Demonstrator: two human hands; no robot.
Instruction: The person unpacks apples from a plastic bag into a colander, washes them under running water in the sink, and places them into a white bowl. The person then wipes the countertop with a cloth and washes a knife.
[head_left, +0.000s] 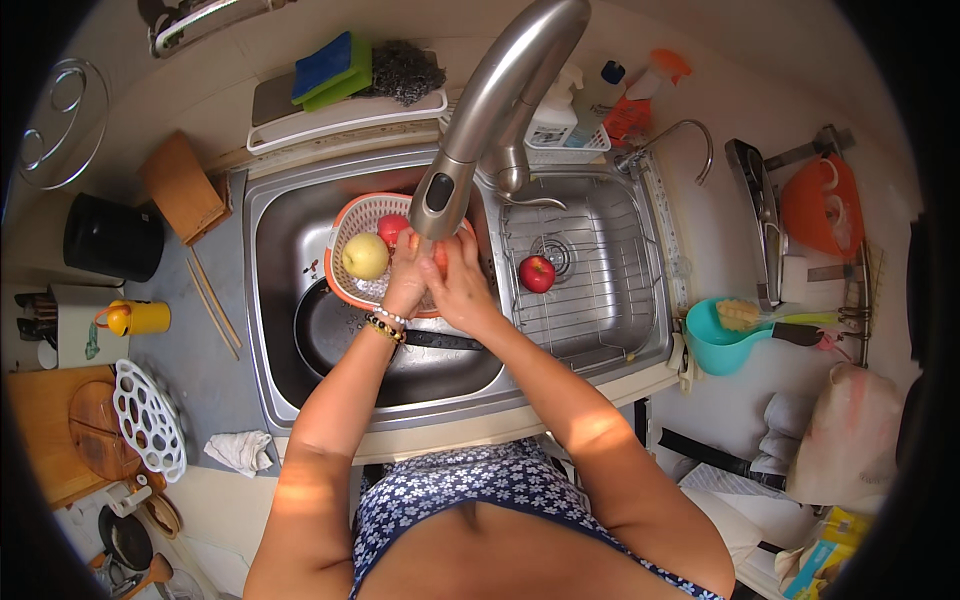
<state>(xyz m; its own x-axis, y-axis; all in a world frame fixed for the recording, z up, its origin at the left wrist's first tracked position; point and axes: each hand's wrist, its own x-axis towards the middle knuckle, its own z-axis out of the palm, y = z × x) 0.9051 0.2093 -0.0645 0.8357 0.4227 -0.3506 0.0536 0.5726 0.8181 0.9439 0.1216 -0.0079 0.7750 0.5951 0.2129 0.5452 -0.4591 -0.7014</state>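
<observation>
My left hand (407, 280), with beaded bracelets at its wrist, and my right hand (463, 291) are close together under the faucet spout (437, 201). Between them they hold a red apple (440, 257), mostly covered by fingers. Water seems to run over them. Below is a white colander (342, 229) inside an orange-rimmed basin (329, 259). A yellow-green apple or pear (365, 256) and a red apple (391, 228) lie in the colander to the left of my hands. Another red apple (537, 274) rests on the wire rack (592, 300) in the right sink bowl.
A black frying pan (324, 330) lies in the left sink bowl (442, 386), its handle under my wrists. Wooden chopsticks (214, 304) and a yellow container (139, 317) are on the left counter. Behind the sink stand a sponge (330, 71) and bottles (555, 112). A turquoise dipper (712, 337) hangs right.
</observation>
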